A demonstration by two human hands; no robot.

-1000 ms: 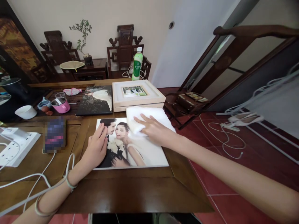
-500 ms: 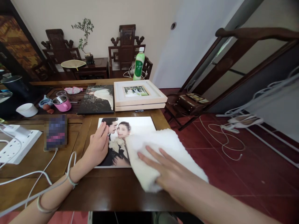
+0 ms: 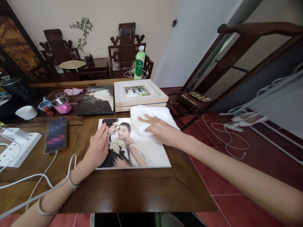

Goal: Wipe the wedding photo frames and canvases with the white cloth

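Note:
A photo panel (image 3: 151, 154) printed with a couple in dark and white clothes lies flat on the wooden table in front of me. My left hand (image 3: 100, 143) rests on its left edge, fingers stretched out and lying flat, holding nothing. Over the panel's upper right corner, my right hand (image 3: 157, 127) presses on a folded white towel (image 3: 163, 112) and grips it, the fingers lying on top. Part of the towel hangs past the panel's edge and covers that corner. My right thumb is hard to make out.
Behind the panel lie stacked pale wooden frames (image 3: 118, 102) and a dark photo panel (image 3: 94, 107). A green bottle (image 3: 139, 64) stands beyond. A pink mug (image 3: 62, 105), white cup (image 3: 26, 112), blurred phone (image 3: 56, 135), power strip (image 3: 26, 151) and cables are at left.
My right hand has moved the towel away from me, from the panel's lower right to its upper right corner, uncovering the lower right part. My left hand stays in place.

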